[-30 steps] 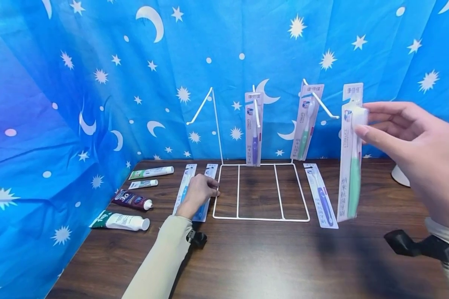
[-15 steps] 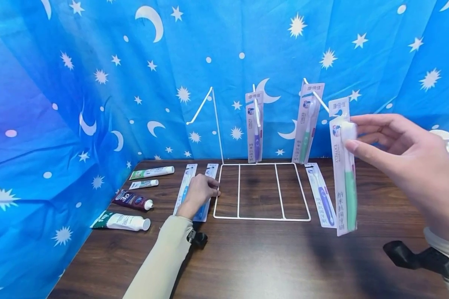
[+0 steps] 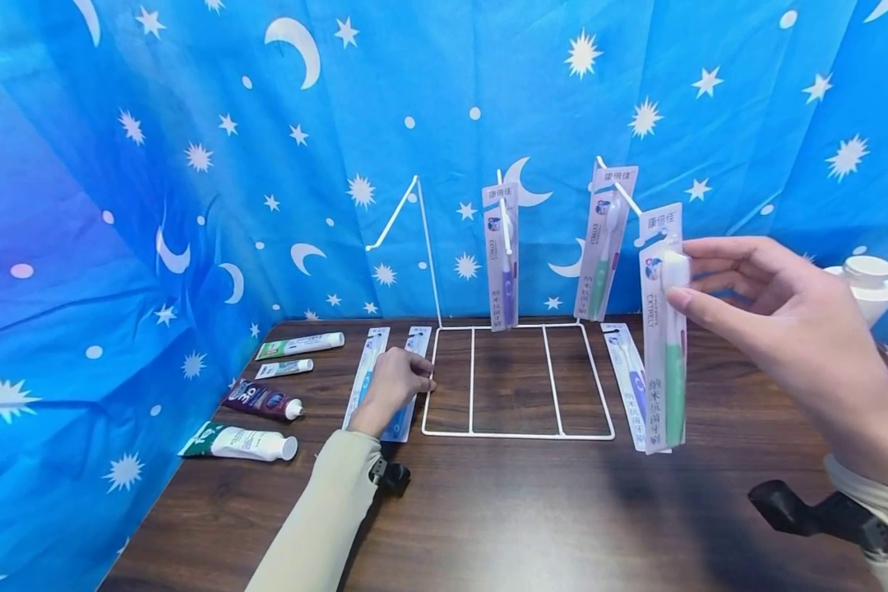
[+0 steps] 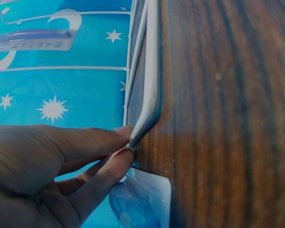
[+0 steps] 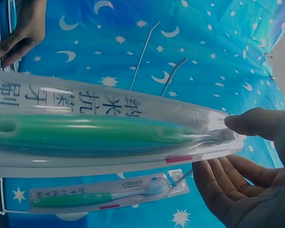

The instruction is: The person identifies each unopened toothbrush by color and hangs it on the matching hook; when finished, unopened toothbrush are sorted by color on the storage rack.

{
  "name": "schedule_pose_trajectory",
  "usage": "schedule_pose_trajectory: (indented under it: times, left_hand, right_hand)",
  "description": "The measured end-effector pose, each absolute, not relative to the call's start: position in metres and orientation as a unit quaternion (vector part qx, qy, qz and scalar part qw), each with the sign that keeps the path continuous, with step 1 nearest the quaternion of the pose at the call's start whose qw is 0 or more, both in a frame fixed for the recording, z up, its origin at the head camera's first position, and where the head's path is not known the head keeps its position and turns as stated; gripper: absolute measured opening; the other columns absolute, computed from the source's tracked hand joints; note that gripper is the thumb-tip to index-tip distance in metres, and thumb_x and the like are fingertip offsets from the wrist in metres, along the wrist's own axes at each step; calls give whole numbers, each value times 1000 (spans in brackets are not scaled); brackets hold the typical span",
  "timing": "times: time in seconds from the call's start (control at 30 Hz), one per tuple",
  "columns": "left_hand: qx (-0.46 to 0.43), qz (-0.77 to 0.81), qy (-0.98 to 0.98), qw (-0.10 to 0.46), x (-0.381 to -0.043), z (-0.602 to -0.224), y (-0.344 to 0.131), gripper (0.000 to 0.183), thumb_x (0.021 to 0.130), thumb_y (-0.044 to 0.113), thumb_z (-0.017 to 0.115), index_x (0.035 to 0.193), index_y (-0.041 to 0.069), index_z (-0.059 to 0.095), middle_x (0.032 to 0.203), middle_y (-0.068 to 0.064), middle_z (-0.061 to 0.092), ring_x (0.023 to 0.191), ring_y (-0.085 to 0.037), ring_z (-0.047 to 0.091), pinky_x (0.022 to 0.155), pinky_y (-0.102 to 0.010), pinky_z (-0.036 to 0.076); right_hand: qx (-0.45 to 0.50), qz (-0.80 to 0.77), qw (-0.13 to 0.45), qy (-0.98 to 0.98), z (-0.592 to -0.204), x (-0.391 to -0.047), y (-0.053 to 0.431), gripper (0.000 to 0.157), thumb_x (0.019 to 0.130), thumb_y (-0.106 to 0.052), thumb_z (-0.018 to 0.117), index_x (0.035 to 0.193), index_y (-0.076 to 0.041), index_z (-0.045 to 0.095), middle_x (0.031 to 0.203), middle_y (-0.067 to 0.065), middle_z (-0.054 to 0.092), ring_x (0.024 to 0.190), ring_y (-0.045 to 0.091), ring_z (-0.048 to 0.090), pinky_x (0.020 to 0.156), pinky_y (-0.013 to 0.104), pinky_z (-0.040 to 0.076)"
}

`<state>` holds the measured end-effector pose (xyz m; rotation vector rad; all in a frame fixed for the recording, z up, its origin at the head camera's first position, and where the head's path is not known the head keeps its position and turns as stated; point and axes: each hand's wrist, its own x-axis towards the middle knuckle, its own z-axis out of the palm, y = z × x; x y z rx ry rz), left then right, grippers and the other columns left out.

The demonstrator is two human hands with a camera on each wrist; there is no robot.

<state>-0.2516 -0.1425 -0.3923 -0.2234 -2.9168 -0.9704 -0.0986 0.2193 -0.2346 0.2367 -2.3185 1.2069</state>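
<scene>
L hand (image 3: 395, 378) pinching wire rack (image 4: 152, 66) at L edge. R hand (image 3: 773, 316) pinching green pkgd toothbrush (image 3: 668, 353) upright, by R hook (image 3: 627, 200) tip.

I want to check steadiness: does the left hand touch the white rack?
Touching. The left wrist view shows the left hand pinching the rack near its bend.
</scene>
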Motion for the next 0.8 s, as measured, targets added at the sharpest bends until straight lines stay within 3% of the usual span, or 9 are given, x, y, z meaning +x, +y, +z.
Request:
schedule_pose_trajectory:
  times: [0.3, 0.8]
  left_hand:
    - [-71, -320, -944, 30, -253, -393, -142, 21, 73, 6, 83, 93, 7, 77, 78, 0, 70, 73, -12, 61, 64, -28, 49]
    - [-67, -314, -947, 27, -252, -392, -142, 22, 73, 6, 83, 95, 8, 77, 80, 0, 71, 73, -11, 61, 67, -29, 50]
  right_hand:
    - [102, 453, 254, -848, -237, -109, 220, 47, 85, -16, 76, 129, -16, 60, 110, -4, 65, 93, 1, 63, 67, 11, 46]
    - [92, 444, 267, -850, -247, -148, 217, 47, 90, -28, 70, 134, -22, 55, 112, 1, 63, 100, 4, 59, 74, 14, 43]
